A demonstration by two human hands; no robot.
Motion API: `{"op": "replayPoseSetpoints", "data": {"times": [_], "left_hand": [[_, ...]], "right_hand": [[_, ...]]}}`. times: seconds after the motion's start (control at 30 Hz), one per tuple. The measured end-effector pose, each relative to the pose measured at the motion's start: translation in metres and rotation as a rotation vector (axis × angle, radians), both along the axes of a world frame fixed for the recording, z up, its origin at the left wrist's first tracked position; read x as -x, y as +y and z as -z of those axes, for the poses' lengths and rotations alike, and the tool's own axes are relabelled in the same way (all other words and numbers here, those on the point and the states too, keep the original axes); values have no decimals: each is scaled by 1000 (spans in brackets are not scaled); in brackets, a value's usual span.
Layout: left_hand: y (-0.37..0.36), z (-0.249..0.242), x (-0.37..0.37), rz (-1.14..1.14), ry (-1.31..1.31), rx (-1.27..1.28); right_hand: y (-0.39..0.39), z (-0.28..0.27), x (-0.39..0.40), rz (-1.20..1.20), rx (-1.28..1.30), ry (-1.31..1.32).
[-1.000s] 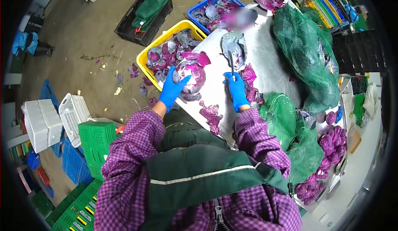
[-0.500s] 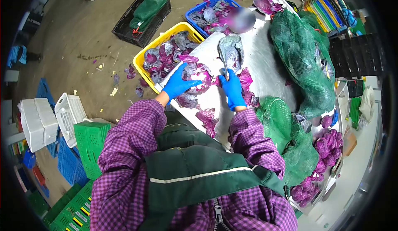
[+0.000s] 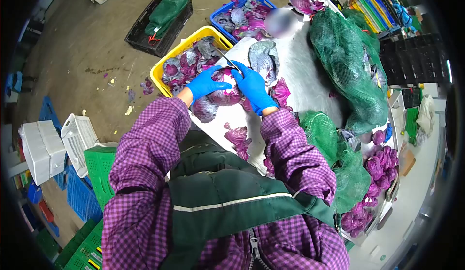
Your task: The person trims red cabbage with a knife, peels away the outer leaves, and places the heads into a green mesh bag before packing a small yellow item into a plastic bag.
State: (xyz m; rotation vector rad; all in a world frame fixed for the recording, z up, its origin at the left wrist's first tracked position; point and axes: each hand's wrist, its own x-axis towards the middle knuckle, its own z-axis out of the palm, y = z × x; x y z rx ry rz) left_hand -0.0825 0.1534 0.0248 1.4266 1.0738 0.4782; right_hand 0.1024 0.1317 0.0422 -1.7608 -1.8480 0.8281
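Note:
In a blue glove, my left hand (image 3: 205, 84) is wrapped round the left side of a red cabbage (image 3: 225, 94) above the metal table (image 3: 295, 56). My right hand (image 3: 251, 87), gloved in blue too, closes round a knife (image 3: 225, 58) at the cabbage's upper right. The blade points up and left; the handle is mostly hidden. A darker cabbage (image 3: 205, 109) lies just below my left hand. Loose purple leaves (image 3: 281, 92) are right of my right hand, and a large grey-green leaf (image 3: 264, 61) lies beyond it.
Past my hands stand a yellow crate (image 3: 158, 78) and a blue crate (image 3: 211, 18) of leaves. Green net sacks (image 3: 346, 66) cover the table's right side. Purple cabbages (image 3: 382, 166) are piled at the far right. A black crate (image 3: 169, 42) stands on the floor.
My right hand has moved up and left to the cabbage, and the knife now points across its top. My left hand still holds the cabbage. The view has shifted slightly.

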Motion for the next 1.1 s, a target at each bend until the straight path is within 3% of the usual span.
{"op": "replayPoseSetpoints", "data": {"times": [0.17, 0.23, 0.37, 0.4, 0.43, 0.5, 0.63, 0.67, 0.77, 0.8, 0.83, 0.93, 1.0, 1.1], "left_hand": [[17, 14, -1, 82, 6, 16], [14, -18, -4, 108, 80, 85], [16, -7, 1, 228, 103, -53], [13, -9, 6, 281, 67, -91], [12, 9, 14, 402, 27, -223], [-5, 6, 20, 391, 72, -338], [-28, -11, 15, -56, 371, -647], [-28, 1, 18, -109, 329, -598], [-42, 15, 10, -276, 208, -463], [-43, 6, 4, -296, 260, -484], [-43, 8, 1, -295, 259, -477], [-36, 5, -9, -269, 168, -333], [-41, 11, -20, -280, 126, -289], [-40, 19, -33, -173, 119, -189]], "right_hand": [[3, 11, 2, 183, 74, -39], [8, 19, 0, 199, 41, -46], [8, 45, -18, 449, -61, 134], [-2, 33, -31, 570, 245, 634], [-18, 32, -42, 613, 203, 461], [-25, 103, -66, 670, 146, 187], [-50, 157, -92, 794, 178, 444], [-60, 158, -93, 806, 92, 370], [-87, 86, -69, 758, 188, 242], [-93, 82, -69, 673, 167, 68], [-97, 66, -63, 674, 173, 64], [-93, 4, -42, 606, 15, -95], [-88, -15, -37, 274, -238, -46], [-79, -18, -32, 91, -105, -32]]}}
